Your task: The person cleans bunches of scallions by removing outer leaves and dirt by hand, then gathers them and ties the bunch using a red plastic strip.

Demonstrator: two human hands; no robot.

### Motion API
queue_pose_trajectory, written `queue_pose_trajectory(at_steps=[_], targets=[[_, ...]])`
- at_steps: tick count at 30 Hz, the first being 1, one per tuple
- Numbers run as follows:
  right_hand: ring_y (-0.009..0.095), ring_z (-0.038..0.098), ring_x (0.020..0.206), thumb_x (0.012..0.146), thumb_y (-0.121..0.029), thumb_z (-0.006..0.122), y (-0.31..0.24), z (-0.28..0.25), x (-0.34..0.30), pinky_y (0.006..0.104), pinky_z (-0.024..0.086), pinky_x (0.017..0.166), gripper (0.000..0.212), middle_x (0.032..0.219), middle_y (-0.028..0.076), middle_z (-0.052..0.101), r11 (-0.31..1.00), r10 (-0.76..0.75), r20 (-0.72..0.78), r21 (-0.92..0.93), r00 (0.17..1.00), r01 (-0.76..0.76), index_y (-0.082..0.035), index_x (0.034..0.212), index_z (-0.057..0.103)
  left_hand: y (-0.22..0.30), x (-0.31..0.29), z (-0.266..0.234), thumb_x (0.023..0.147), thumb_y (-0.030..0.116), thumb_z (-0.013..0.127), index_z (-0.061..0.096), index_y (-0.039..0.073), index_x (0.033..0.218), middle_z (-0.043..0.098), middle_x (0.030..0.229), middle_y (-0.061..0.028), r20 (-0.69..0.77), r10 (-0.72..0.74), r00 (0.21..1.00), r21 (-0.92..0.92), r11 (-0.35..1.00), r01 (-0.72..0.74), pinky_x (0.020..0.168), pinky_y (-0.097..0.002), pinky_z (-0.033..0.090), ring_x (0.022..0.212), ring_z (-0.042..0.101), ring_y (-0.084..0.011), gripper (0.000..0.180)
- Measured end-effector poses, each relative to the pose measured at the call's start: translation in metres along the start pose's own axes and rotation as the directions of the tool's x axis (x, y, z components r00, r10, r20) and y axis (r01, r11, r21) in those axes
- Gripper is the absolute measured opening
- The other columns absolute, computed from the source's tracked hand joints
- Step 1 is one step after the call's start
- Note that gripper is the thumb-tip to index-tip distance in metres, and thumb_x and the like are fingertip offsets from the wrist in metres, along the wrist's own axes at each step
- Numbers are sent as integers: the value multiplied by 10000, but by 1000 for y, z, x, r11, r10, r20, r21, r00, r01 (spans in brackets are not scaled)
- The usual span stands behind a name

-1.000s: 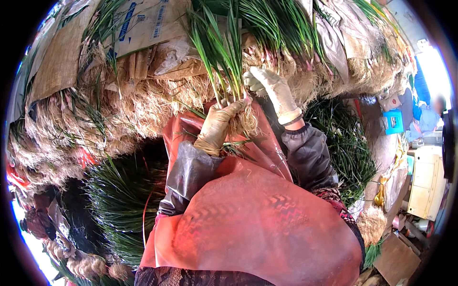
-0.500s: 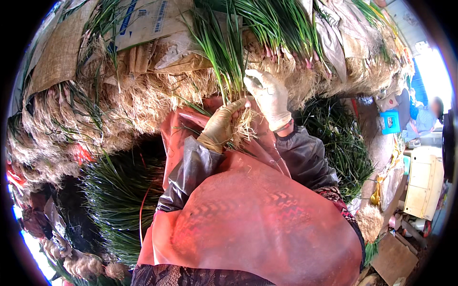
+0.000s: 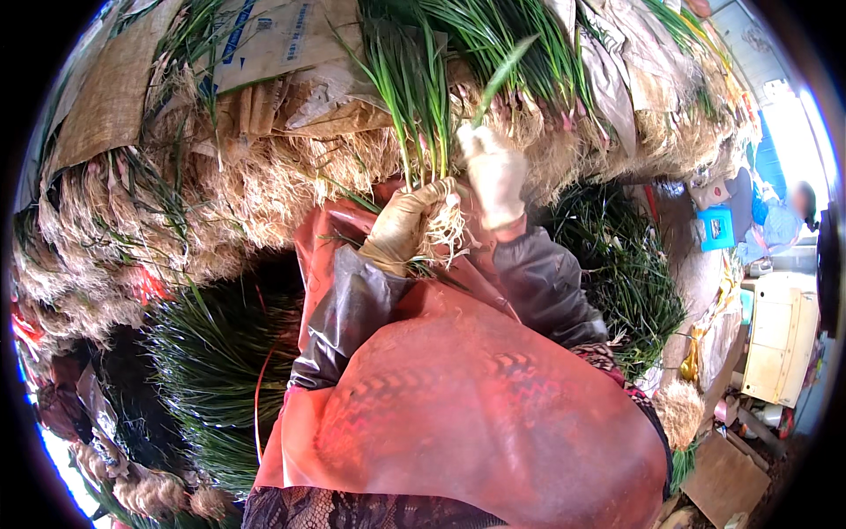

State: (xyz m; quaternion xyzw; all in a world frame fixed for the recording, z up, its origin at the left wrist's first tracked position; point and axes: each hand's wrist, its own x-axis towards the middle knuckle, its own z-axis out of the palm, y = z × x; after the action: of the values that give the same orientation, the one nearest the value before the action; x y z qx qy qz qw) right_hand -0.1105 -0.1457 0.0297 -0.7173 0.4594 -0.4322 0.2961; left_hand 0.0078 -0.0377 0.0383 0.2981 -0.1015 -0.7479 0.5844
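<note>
My left hand [image 3: 401, 225], in a pale glove, grips a small bunch of green garlic [image 3: 421, 115] low on the stalks. The long leaves point away from me, and pale tangled roots [image 3: 448, 231] hang past my fingers. Just to the right, my right hand [image 3: 495, 176] is gloved too and slightly blurred. Its fingers are closed on a single green garlic leaf [image 3: 504, 78], which sticks up beyond the fist. Both hands are above the upper edge of a red apron [image 3: 476, 379] that covers my lap.
A long heap of green garlic with matted roots [image 3: 291, 181] runs across the far side, partly under sacking [image 3: 106, 106]. Trimmed green piles lie left [image 3: 220, 379] and right [image 3: 621, 264]. Beyond are a blue container [image 3: 716, 227], a cream cabinet [image 3: 780, 339] and a seated person [image 3: 775, 225].
My right hand has drawn back slightly from the bunch, its fingers now closed on a leaf that was not apart before. My left hand keeps its hold and has turned a little.
</note>
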Motion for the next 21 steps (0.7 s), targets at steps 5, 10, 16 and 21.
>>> queue_pose_trajectory(at_steps=[5, 10, 16, 21], targets=[[48, 512, 519, 893, -213, 612, 25, -39, 26, 176, 393, 431, 164, 746, 15, 645, 337, 365, 572, 654, 734, -677, -52, 905, 645, -6, -9, -8, 928, 223, 533, 595, -30, 1038, 602, 708, -21, 60, -15, 998, 70, 998, 11, 512, -262, 528, 580, 616, -121, 284], [34, 545, 637, 908, -205, 594, 11, -15, 8, 164, 405, 535, 208, 747, -8, 623, 580, 266, 682, 451, 681, -678, -22, 976, 664, -18, -2, -18, 921, 214, 538, 589, -47, 1065, 645, 794, -52, 168, -22, 986, -53, 998, 31, 558, -267, 544, 615, 634, -137, 303], [75, 597, 636, 923, -155, 539, 4, -10, 9, 213, 487, 592, 208, 768, 21, 665, 841, 158, 509, 380, 846, -386, -5, 999, 661, -14, -9, -6, 881, 176, 584, 612, -34, 1016, 660, 811, -56, 14, 18, 1000, 42, 999, -18, 571, -245, 532, 661, 637, -119, 251], [97, 580, 605, 898, -248, 615, 12, -9, 2, 226, 440, 532, 252, 739, 17, 653, 713, 212, 660, 400, 721, -576, -58, 1053, 668, -14, -5, -15, 899, 147, 566, 620, -47, 1000, 660, 803, -59, 99, 20, 995, 19, 1000, -22, 583, -248, 541, 653, 644, -127, 225]])
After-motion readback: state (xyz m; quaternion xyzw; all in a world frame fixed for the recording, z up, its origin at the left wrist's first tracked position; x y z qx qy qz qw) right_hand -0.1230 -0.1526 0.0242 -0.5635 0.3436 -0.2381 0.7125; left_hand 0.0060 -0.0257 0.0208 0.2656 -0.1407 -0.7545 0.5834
